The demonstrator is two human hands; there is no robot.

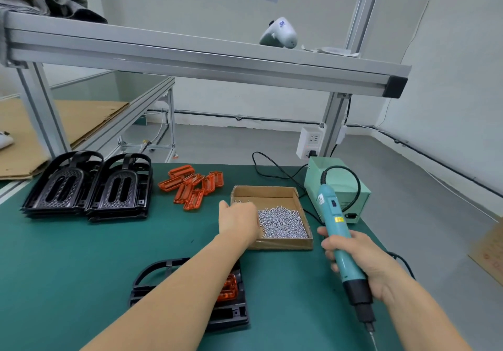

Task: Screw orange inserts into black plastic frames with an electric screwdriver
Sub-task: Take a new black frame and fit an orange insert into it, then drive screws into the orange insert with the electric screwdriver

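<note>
A black plastic frame (152, 274) lies near me on the green mat with an orange insert (228, 290) set in it, partly hidden by my left forearm. My left hand (238, 221) reaches into a cardboard box (283, 243) of small silver screws (283, 221); its fingertips are hidden, so I cannot tell if it holds a screw. My right hand (353, 258) grips a teal electric screwdriver (336, 224), bit pointing down. Loose orange inserts (192, 186) lie in a heap at the back.
Two stacks of black frames (87, 187) stand at the back left. A green power box (340, 184) sits right of the screw box, its black cable looping to the screwdriver. An aluminium shelf beam (190, 56) crosses overhead.
</note>
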